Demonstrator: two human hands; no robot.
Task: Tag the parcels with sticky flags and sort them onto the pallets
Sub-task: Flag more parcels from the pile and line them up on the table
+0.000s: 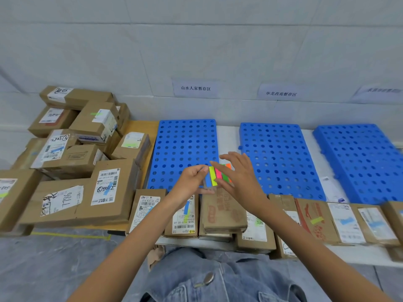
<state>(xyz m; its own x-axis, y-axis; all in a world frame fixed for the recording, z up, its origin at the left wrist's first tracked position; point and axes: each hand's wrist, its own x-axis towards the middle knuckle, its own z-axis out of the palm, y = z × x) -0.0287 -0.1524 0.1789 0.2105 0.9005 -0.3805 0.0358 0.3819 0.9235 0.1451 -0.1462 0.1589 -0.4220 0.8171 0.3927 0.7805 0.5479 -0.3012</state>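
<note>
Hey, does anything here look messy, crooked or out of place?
The heap of boxes at the left is untidy, several lying tilted and crooked. The label on one front box is wrinkled. Loose paper lies between the middle pallet and the right pallet.

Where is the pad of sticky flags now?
Head view, centre: the pad of sticky flags is pinched in the left hand, the right hand touching it, over the near edge of the leftmost blue pallet.
</note>
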